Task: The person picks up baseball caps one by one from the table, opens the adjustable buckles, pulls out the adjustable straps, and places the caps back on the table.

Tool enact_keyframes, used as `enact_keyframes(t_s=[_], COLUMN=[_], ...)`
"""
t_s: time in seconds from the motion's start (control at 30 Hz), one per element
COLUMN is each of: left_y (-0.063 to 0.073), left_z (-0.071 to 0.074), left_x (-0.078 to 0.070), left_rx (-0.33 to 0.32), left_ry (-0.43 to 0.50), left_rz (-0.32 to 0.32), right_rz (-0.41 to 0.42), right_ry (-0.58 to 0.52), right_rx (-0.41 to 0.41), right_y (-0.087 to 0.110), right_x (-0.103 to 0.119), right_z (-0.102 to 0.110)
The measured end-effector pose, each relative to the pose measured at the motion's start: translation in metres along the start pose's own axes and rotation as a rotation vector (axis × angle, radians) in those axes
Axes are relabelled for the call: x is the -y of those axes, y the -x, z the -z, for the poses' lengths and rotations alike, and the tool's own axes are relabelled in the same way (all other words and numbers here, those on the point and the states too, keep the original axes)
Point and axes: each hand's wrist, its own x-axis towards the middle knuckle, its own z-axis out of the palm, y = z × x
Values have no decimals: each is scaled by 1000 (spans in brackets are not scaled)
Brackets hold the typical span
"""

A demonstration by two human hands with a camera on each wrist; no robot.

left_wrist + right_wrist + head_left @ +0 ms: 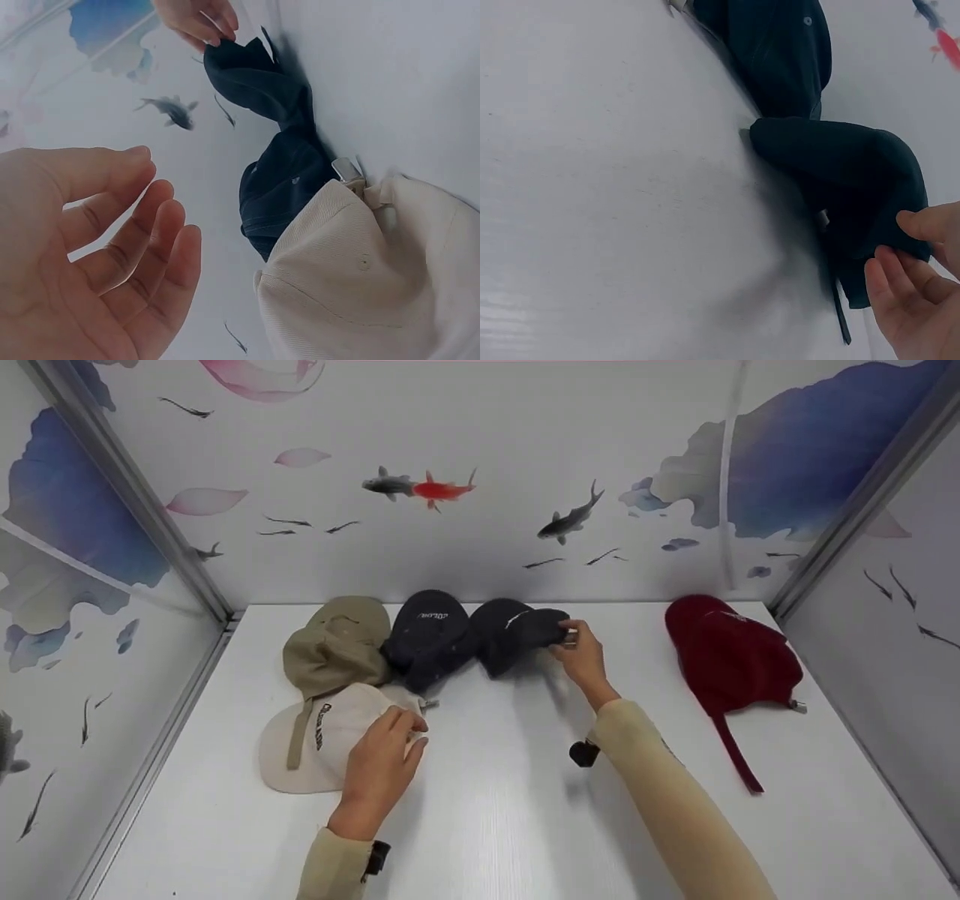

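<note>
At the back of the table, my right hand (583, 656) pinches the crown edge of a dark baseball cap (536, 628) between thumb and fingers. In the right wrist view that cap (840, 157) sags from the fingertips, its strap hanging down. My left hand (382, 765) hovers by a cream cap (341, 731) with dark lettering, its fingers loosely bent and holding nothing. The left wrist view shows a gap between this hand (105, 247) and the cream cap (352, 277). A navy cap (429, 634) touches the held cap's left side.
Behind the cream cap lies an olive cap (337, 649), its strap hanging over the cream one. A dark red cap (739, 660) lies apart at the right, strap toward the front. Printed panels with fish (442, 490) wall the white table (487, 810) at back and sides.
</note>
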Motion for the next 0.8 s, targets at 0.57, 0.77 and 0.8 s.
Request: enact_keyframes(t_s=[0.57, 0.77, 0.8], left_y=[-12, -13, -14], left_z=[-15, -31, -34], left_x=[-31, -53, -57], left_rx=[11, 64, 75], left_ry=[20, 39, 43], left_rz=[-148, -190, -196], right_rz=[414, 460, 463], right_ry=[454, 560, 568], right_rx=[-55, -9, 0], right_y=[40, 57, 60], right_x=[32, 45, 47], right_z=[32, 39, 40])
